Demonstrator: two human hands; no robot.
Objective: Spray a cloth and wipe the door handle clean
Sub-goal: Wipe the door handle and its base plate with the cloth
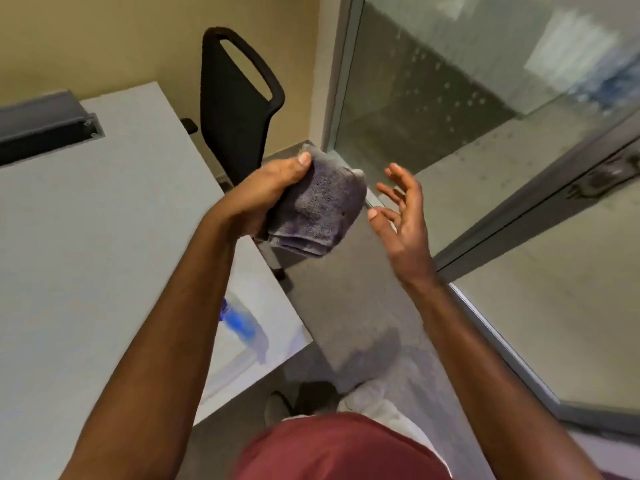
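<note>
My left hand [263, 195] grips a folded grey cloth [320, 209] in front of me, thumb on its upper edge. My right hand [403, 216] is just to the right of the cloth, fingers spread, holding nothing and not touching it. A clear spray bottle with blue liquid [242, 323] lies blurred on the white table [86, 254], partly hidden behind my left forearm. The dark metal door handle [604, 176] sits on the glass door's frame at the far right, well away from both hands.
A black office chair [235, 109] stands between the table and the glass wall [433, 98]. A grey cable tray [41, 129] is set into the table at far left. Grey carpet [346, 306] lies between the table and door.
</note>
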